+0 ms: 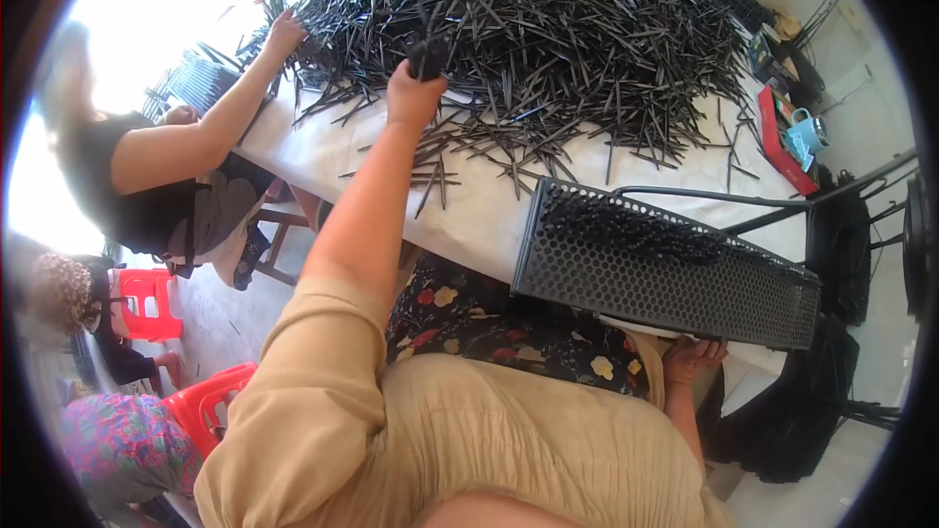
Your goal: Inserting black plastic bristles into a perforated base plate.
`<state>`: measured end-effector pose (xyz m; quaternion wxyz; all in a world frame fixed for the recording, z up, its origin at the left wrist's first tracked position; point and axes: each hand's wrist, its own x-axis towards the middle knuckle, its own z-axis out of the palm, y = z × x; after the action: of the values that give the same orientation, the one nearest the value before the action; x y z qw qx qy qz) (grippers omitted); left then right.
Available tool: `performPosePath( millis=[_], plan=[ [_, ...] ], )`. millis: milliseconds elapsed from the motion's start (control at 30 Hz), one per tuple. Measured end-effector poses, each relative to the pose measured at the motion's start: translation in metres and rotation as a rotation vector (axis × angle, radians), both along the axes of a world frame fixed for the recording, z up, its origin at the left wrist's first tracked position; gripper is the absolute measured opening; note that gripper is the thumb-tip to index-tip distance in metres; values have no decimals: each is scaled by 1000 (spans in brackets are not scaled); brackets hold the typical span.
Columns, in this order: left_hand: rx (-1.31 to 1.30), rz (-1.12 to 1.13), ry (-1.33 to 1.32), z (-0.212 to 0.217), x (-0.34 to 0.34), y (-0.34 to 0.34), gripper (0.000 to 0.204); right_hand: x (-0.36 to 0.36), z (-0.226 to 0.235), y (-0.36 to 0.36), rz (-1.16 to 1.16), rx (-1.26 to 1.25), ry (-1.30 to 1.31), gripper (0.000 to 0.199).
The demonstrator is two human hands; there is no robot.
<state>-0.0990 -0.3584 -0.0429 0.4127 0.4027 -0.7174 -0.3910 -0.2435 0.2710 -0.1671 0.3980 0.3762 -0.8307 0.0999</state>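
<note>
My left hand (416, 98) reaches out over the table, closed round a bunch of thin black sticks (427, 54). Just beyond it rises a large heap of the same kind of black sticks (548, 29), with loose ones strewn along its near side. A long black tray with hexagonal holes (675, 298) slants across the table's near right edge. Many stick ends fill part of its upper side. At the tray's lower edge is my right hand (694, 360), its fingers curled up against the rim and partly hidden.
A co-worker (147, 152) sits at the left, one hand at the heap. White sheeting (450, 215) covers the table. At the right are a red box (782, 142), a light blue mug (810, 127) and black metal frames (861, 196). Red stools (147, 303) and other people are behind left.
</note>
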Motion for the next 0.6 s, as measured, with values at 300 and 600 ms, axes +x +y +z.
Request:
performPosePath(
  millis=[300, 600],
  plan=[
    [376, -305, 298, 133, 12, 52, 12, 23, 31, 6, -54, 48, -237, 53],
    [835, -845, 307, 148, 89, 245, 33, 98, 174, -93, 757, -632, -1721, 45]
  ],
)
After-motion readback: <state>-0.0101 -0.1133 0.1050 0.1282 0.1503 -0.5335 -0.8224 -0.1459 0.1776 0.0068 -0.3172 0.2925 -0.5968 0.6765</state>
